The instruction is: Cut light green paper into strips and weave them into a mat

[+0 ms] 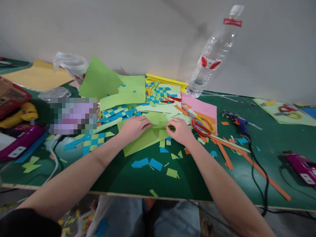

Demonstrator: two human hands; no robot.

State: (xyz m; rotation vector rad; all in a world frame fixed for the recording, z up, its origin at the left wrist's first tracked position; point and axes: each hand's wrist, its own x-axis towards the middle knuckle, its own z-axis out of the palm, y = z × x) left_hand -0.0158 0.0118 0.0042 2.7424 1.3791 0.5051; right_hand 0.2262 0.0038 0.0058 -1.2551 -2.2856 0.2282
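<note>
Find the light green paper sheet (140, 141) near the middle of the green tabletop (108, 182), between and beneath both hands, with 1 corner angled toward the near left. See a narrow raised band along its far part, apparently at the point of being bent or creased.

Left hand (135, 127): fingers curled inward and together over the left end of that band, touching the paper; thumb hidden, so cannot tell pinch from simple pressure. Right hand (179, 131): thumb and index finger bent into a small ring, tips nearly together, apparently pinching the band's right end.

Keep both ends level and in line before pressing, to avoid a skewed crease. Hold lightly at the 2 ends, then press from the centre outward, using the flat of a fingertip rather than a nail (thin paper dents easily). Mind the blue paper scraps (156, 164) on the near side and the woven blue-and-green paper strips (94, 142) to the left; avoid trapping any underneath. Keep the right wrist off the red-and-yellow-handled scissors (194, 116), just to the right.
</note>
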